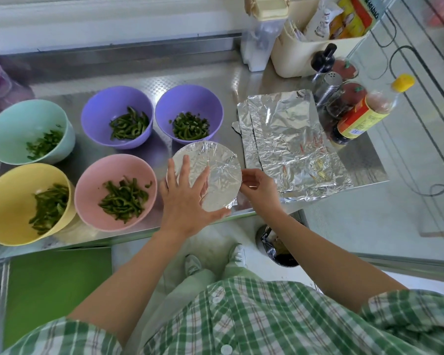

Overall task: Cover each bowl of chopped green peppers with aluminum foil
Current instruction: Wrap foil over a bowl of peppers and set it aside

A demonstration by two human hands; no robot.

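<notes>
A foil-covered bowl (215, 170) stands near the front edge of the steel counter. My left hand (187, 198) lies flat on its foil top with fingers spread. My right hand (256, 185) pinches the foil at the bowl's right rim. Uncovered bowls of chopped green peppers stand to the left: a pink bowl (92, 185), a yellow bowl (8, 198), a mint bowl (13, 124) and two purple bowls (100, 111) (205, 101). Loose foil sheets (290, 142) lie stacked to the right of the covered bowl.
Sauce bottles (362, 116), a shaker (328, 85) and a cream caddy (300, 55) of packets crowd the back right. A green board (54, 285) lies below the counter's front edge (113, 238). A bin (277, 247) stands on the floor by my feet.
</notes>
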